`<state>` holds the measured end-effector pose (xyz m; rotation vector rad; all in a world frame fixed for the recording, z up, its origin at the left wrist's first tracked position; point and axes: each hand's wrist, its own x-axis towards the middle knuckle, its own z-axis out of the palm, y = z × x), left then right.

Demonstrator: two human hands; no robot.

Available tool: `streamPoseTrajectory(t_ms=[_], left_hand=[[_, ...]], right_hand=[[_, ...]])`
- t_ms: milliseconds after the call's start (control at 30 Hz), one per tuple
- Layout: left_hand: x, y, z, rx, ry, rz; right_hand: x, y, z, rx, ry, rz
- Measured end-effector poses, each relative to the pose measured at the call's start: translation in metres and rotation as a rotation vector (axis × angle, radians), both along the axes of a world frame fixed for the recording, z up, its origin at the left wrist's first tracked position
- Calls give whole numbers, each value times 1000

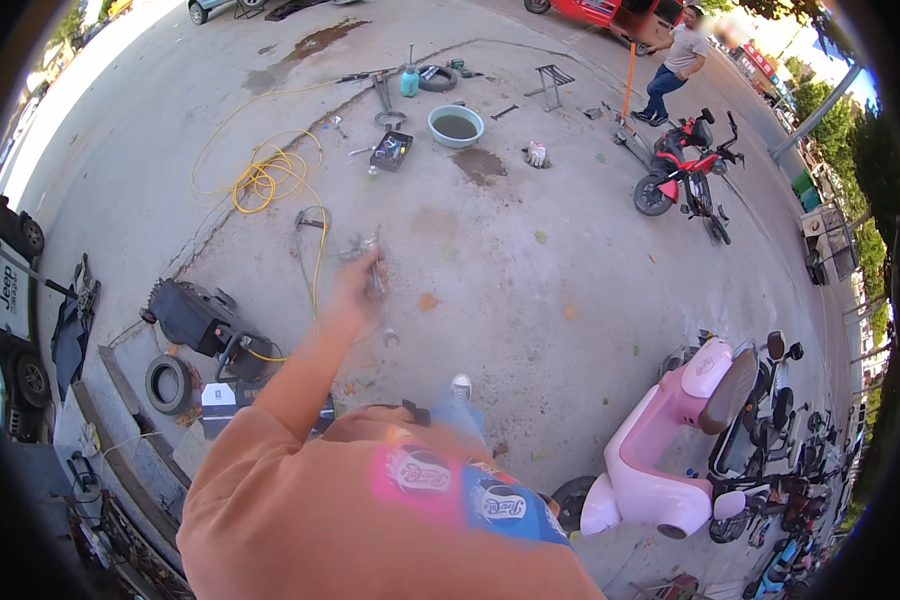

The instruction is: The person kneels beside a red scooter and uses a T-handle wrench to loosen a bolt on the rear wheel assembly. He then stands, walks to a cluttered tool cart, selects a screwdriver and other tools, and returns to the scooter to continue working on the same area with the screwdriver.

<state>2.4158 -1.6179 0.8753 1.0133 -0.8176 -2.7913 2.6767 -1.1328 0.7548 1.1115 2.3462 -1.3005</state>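
Note:
My left hand reaches forward over the concrete, smeared by motion. Its fingers look closed around blurred grey metal that sticks out beyond them; I cannot make out its kind. Just below the hand is a small spanner-like piece, also blurred. My right hand does not show. Ahead on the ground stand a black tray of tools, a light-blue basin of dark water and a teal spray bottle. A pair of whitish gloves lies to their right.
A coiled yellow hose runs to a black machine beside a loose tyre at left. A pink scooter and parked bikes fill the right. Farther off, a person stands near a red-and-black scooter.

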Motion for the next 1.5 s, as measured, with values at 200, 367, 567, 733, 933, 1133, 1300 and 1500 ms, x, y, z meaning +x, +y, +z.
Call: streamPoseTrajectory(t_ms=[200,367,567,733,933,1133,1300,1500], left_hand=[[-61,-31,-14,153,12,190],[-116,-84,-47,121,48,397],[-244,-165,-87,104,-85,511],[-427,-232,-49,30,-115,370],[-626,-329,-23,-52,-47,220],[-815,-457,-44,-34,-30,304],[-934,-535,-37,-77,-144,292],[-1071,-649,-79,-48,-189,240]], right_hand=[[-369,18,-15,115,182,520],[-659,-111,86,101,475,684],[-812,-284,74,-104,383,894],[-866,-263,-53,68,-31,963],[-953,-285,-11,170,-430,954],[-1161,-387,-51,211,-450,896],[-1414,-528,-141,126,-139,1014],[-1621,-831,-38,162,374,1300]])
